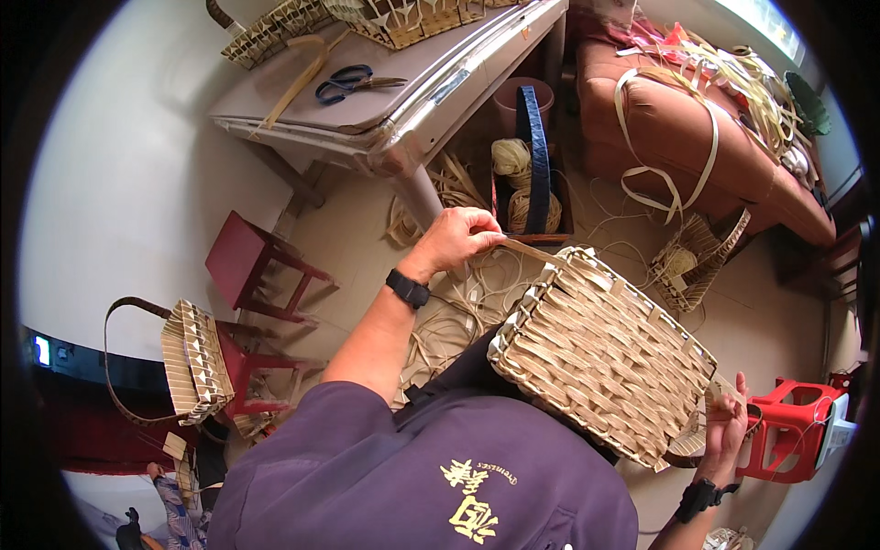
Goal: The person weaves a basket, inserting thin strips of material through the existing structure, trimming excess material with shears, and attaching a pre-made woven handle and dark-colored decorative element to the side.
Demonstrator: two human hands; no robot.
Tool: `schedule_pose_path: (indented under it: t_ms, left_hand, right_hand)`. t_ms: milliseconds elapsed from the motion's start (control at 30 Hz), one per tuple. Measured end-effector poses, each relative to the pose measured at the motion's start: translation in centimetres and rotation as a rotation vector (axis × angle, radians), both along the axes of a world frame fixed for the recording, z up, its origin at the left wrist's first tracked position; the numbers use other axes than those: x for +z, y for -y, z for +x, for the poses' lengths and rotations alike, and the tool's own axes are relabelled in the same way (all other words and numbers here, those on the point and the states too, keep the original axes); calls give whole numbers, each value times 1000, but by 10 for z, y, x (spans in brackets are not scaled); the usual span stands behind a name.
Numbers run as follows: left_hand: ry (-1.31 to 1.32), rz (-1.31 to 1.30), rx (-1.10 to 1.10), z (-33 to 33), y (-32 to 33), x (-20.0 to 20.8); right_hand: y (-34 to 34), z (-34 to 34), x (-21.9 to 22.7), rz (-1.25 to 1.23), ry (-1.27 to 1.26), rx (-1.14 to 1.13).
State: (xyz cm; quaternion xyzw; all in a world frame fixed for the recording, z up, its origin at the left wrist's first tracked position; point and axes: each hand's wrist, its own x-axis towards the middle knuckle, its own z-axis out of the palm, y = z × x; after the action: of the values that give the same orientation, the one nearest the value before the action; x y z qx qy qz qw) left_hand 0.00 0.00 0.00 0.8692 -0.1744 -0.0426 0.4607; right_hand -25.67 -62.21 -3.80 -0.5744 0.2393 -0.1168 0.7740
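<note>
A tan woven basket (605, 357) lies tilted across my lap, its closely woven flat face turned up. My left hand (463, 236) is beyond its far left corner, thumb and fingers pinching the end of a flat tan weaving strip (527, 250). That strip runs tight from the fingertips to the basket's far edge. At the basket's right end, my right hand (727, 422) grips its side; one finger points up and the others are partly hidden. Close to this hand a pale strip end (724, 387) sticks out. Part of a dark handle (683, 458) shows under the basket's near right corner.
Blue-handled scissors (353, 83) lie on the table (302, 110). Beneath stands a dark basket (534, 165) with strip rolls. Loose strips (440, 321) litter the floor. A handled basket (194, 362) is at left by red stools (247, 261). A red plastic stool (788, 431) stands right; strips cover the sofa (678, 137).
</note>
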Motion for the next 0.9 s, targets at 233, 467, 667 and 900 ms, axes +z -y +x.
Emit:
schedule_pose_path:
  t_ms: [233,467,667,900]
  left_hand:
    - [-129,-57,-27,-1,-5,-1]
    - [-270,-97,-38,-9,21,5]
    - [-164,-155,-124,8,14,-7]
    - [-253,-160,-52,-1,-29,-11]
  right_hand:
    - [45,-37,36,-222,58,-26]
    - [51,-51,50,-277,17,-68]
    - [62,-58,63,-370,10,-158]
    - [49,-86,68,-357,-34,-218]
